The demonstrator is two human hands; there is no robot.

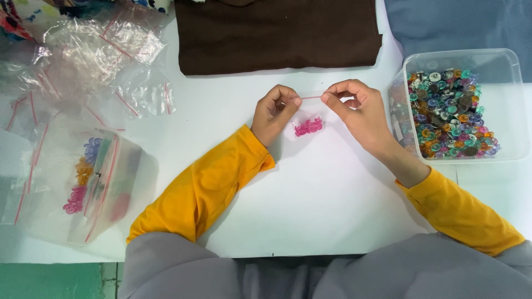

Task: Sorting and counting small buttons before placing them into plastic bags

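Observation:
My left hand (274, 112) and my right hand (354, 111) pinch the two top corners of a small clear zip bag (310, 113) with a red seal strip, held just above the white table (310, 205). Inside the bag lies a small cluster of pink plastic pieces (308, 127). Both hands have their fingers closed on the bag's upper edge. My sleeves are yellow.
A clear plastic tub (499, 105) with several multicoloured small round pieces stands at the right. A pile of clear zip bags (83, 72) lies at the left, below it a filled bag (94, 182) with sorted pieces. A folded brown cloth (277, 33) lies at the back.

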